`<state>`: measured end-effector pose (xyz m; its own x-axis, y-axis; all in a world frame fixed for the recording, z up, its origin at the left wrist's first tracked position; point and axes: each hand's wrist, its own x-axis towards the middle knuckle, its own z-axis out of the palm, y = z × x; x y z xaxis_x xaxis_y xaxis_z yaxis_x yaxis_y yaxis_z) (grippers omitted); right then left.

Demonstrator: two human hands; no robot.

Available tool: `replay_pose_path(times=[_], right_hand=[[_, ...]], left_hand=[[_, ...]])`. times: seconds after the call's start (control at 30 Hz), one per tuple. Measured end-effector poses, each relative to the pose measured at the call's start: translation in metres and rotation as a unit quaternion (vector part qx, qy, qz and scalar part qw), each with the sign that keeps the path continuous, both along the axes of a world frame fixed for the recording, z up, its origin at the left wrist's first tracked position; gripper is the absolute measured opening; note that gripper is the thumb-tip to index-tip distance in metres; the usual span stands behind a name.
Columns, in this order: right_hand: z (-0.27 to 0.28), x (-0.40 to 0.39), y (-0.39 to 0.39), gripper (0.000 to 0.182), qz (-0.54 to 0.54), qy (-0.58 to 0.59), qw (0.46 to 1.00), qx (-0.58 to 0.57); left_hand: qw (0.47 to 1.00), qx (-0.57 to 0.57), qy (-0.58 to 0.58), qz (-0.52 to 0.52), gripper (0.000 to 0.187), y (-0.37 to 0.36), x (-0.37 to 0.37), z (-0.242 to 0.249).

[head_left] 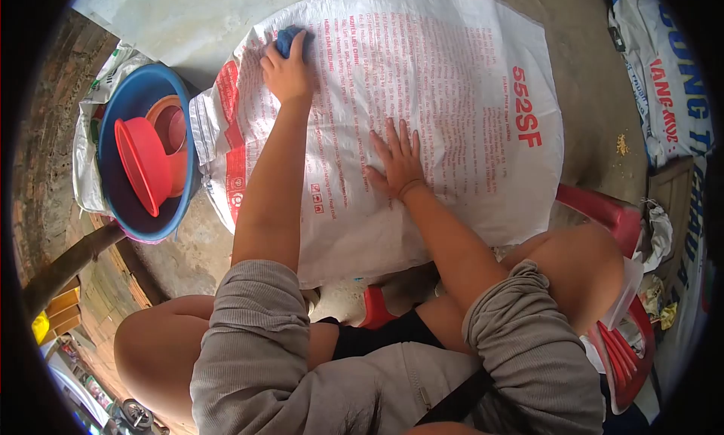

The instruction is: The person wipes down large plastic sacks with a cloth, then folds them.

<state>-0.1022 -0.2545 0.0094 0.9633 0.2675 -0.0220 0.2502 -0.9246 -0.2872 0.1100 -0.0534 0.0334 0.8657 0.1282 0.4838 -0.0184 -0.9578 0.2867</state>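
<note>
A large white woven feed sack (pixel 460 96) with red print and "552SF" lies spread out flat in front of me. Near its far left edge, my left hand (pixel 288 75) grips a bunched dark blue cloth (pixel 285 40) and presses it on the sack. My right hand (pixel 397 162) rests flat on the middle of the sack, fingers spread, holding nothing. The palm side of both hands is hidden, and part of the cloth lies under the left fingers.
A blue basin (pixel 113 186) holding a red basin (pixel 139 160) and an orange one stands left of the sack. At right are a red plastic chair (pixel 603 209) and more printed sacks (pixel 664 81). A wooden pole (pixel 75 265) juts in from the left.
</note>
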Motion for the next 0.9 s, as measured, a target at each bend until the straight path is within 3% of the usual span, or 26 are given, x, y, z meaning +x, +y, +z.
replay_pose_path(times=[0.03, 0.13, 0.23, 0.3, 0.37, 0.43, 0.5, 0.57, 0.63, 0.7, 0.77, 0.83, 0.9], right_hand=[[-0.001, -0.001, 0.000, 0.075, 0.000, -0.002, 1.000, -0.004], [-0.004, -0.001, 0.000, 0.076, -0.001, -0.011, 1.000, -0.006], [-0.007, -0.003, 0.001, 0.076, 0.001, -0.018, 1.000, -0.007], [-0.006, -0.004, 0.002, 0.074, -0.003, -0.036, 0.999, -0.013], [-0.015, -0.003, 0.002, 0.072, 0.000, -0.071, 0.998, -0.001], [-0.017, 0.000, 0.005, 0.072, -0.015, -0.038, 0.989, -0.141], [-0.006, 0.002, 0.006, 0.073, -0.013, 0.001, 0.993, -0.116], [-0.003, 0.006, 0.006, 0.072, -0.023, 0.034, 0.998, -0.042], [0.006, 0.012, 0.005, 0.071, -0.016, 0.069, 0.995, -0.073], [0.005, 0.015, 0.004, 0.078, -0.011, 0.103, 0.992, -0.075], [0.026, 0.014, 0.004, 0.081, -0.001, 0.120, 0.988, -0.093], [0.039, 0.010, 0.005, 0.084, 0.008, 0.142, 0.984, -0.109], [0.038, 0.004, -0.004, 0.087, 0.035, 0.113, 0.990, -0.077]], left_hand=[[0.997, -0.025, 0.014, 0.066, 0.046, 0.009, -0.004, 0.005], [0.994, -0.079, -0.027, 0.067, 0.049, 0.010, -0.037, 0.016], [0.993, -0.109, -0.021, -0.043, 0.051, -0.023, -0.094, 0.020], [0.977, -0.171, 0.077, -0.101, 0.054, -0.051, -0.139, 0.019], [0.971, -0.123, 0.127, -0.158, 0.056, -0.065, -0.180, 0.011], [0.962, -0.015, 0.128, -0.243, 0.056, -0.051, -0.205, -0.007], [0.971, 0.013, 0.136, -0.197, 0.054, -0.022, -0.218, -0.003], [0.983, 0.031, 0.167, -0.067, 0.050, 0.023, -0.218, -0.006], [0.980, 0.062, 0.183, 0.038, 0.049, 0.082, -0.212, -0.009], [0.944, -0.001, 0.238, 0.227, 0.049, 0.134, -0.207, -0.005], [0.923, -0.093, 0.179, 0.329, 0.048, 0.163, -0.207, 0.009], [0.931, -0.097, 0.168, 0.310, 0.049, 0.165, -0.207, 0.014], [0.979, -0.060, 0.067, 0.185, 0.052, 0.140, -0.206, 0.011]])
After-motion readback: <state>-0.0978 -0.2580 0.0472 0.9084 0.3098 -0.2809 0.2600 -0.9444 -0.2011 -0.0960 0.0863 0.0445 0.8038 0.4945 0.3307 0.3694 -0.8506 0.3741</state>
